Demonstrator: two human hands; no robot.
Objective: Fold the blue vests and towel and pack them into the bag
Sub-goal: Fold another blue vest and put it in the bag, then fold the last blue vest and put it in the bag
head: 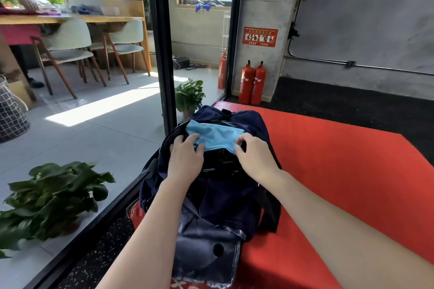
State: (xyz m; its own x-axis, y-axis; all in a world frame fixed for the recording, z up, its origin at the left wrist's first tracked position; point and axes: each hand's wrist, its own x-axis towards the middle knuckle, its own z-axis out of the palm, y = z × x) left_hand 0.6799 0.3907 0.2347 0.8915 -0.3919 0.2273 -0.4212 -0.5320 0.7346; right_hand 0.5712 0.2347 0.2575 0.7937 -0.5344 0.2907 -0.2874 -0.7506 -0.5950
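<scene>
A navy bag (216, 197) lies on the red mat (340, 171), its far end open. A folded light blue cloth (215, 135) sits in that opening; whether it is a vest or the towel I cannot tell. My left hand (185, 155) grips the cloth's near left edge with curled fingers. My right hand (254, 155) pinches its near right corner beside the bag's rim. A faded dark flap with a round hole (209, 251) lies at the bag's near end.
A glass wall with a black frame (164, 54) runs along the left of the mat. Potted plants (54, 197) stand beyond it, with chairs, a wooden table and another person's arm at far left. Red fire extinguishers (252, 82) stand by the concrete pillar.
</scene>
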